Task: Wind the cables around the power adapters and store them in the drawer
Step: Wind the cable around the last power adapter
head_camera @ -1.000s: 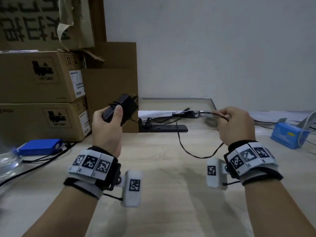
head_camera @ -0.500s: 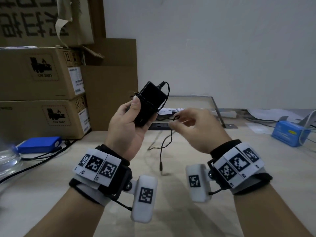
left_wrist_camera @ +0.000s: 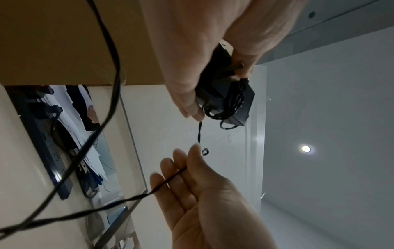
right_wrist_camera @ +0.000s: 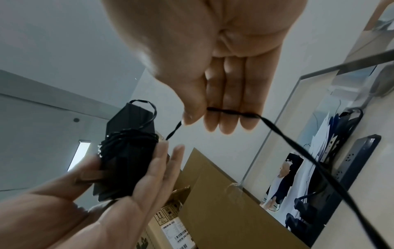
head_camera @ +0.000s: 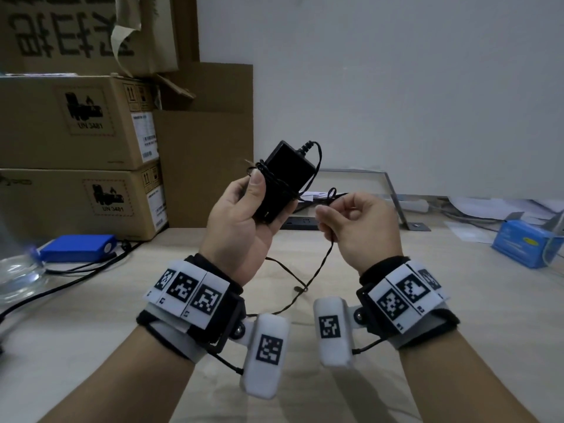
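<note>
Currently, a black power adapter (head_camera: 283,181) is being gripped above the table (head_camera: 457,300) by the left hand (head_camera: 241,221), with the thumb (head_camera: 256,183) pressed over one edge and the other fingers (right_wrist_camera: 157,161) laid along the opposite side. Several turns of the thin black cable (head_camera: 317,270) are being held bunched around the adapter's middle, just under the thumb tip, and a small loop is being left standing at the end farthest from the palm. The metal plug prongs (right_wrist_camera: 89,176) are being kept at the palm end, between thumb and fingers.

The cable is being pinched by the right hand (head_camera: 357,230) just beside the left fingertips; its thumb is being pressed against the curled fingers (right_wrist_camera: 228,107), across which the cable is being run. A short stretch is being held between the two hands, and from the right fingers the remainder is being let hang down to the table, where its slack is lying in curves between the wrists.

Beyond the fingers, a black power strip (head_camera: 300,222) is lying near stacked cardboard boxes (head_camera: 76,123).
</note>
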